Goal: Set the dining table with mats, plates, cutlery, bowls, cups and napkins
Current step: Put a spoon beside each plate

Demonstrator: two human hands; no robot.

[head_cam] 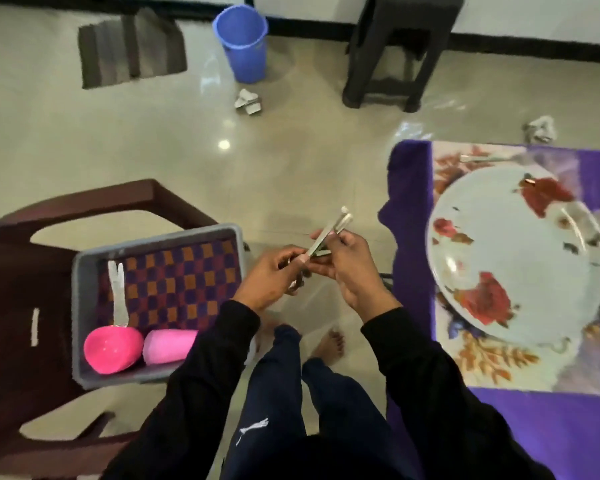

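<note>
legs/feet: person stands btwn chair and worktop, bare feet on floor; lower body partly hidden by sleeves.
left hand [274, 271]: grip pinching low end of cutlery [328, 237], fingers curled round it.
right hand [347, 268]: grip also clasping the same bundle, higher up; prob. sorting pieces before laying them by the plate.
cutlery: held mid-air btwn tray and worktop, over the floor, handles pointing up and away. Looks like 2–3 metal pieces; heads hidden in the hands, so spoon vs fork can't be told.
tray [84, 271]: grey, sits on chair seat just left of hands; serves as supply bin within reach.
in tray: check cloth [174, 278] lining it (may be napkin or mat), fork [116, 285] lying on it, pink bowl [113, 349] upside down, pink cup [168, 346] on its side beside bowl; near edge cut by left sleeve.
chair [25, 244]: dark brown, left part out of frame.
worktop [409, 209]: purple cover, right of hands; right edge cut off.
mat [454, 341]: floral, laid on worktop.
plate [516, 258]: flower print, centred on mat, so this setting is part done.
far side of mat: thin metal piece [482, 158], blurred, likely cutlery already laid.
floor beyond: blue bucket [243, 43], dark stool [399, 50], rug, crumpled scraps; too blurred to name.
</note>
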